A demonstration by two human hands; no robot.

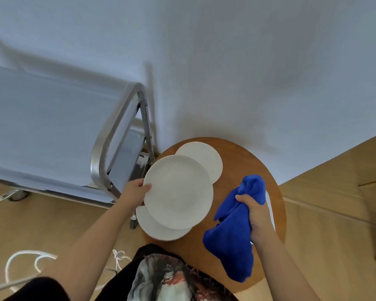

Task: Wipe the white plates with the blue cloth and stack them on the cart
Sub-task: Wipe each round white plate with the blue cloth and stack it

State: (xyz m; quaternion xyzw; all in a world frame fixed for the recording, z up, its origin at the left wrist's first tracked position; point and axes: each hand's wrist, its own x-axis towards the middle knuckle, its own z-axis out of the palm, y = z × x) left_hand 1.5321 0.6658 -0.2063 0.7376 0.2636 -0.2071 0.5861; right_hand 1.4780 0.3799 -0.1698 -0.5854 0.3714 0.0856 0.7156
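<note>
My left hand (136, 191) grips the left rim of a white plate (179, 192) and holds it raised above the round wooden table (243, 161). Under it, a second white plate (154, 229) lies at the table's near-left edge. A third white plate (206, 158) sits farther back on the table. My right hand (256, 216) clutches the bunched blue cloth (232, 233) to the right of the held plate, apart from it; part of another white plate edge (269, 205) shows behind the cloth. The steel cart (109, 135) stands to the left, its top shelf bare.
A white wall rises behind the table and cart. Cardboard sheets (334, 203) cover the floor on the right. A white cable (22, 261) loops on the floor at the lower left. The cart's caster wheel (134, 222) sits close to the table's left edge.
</note>
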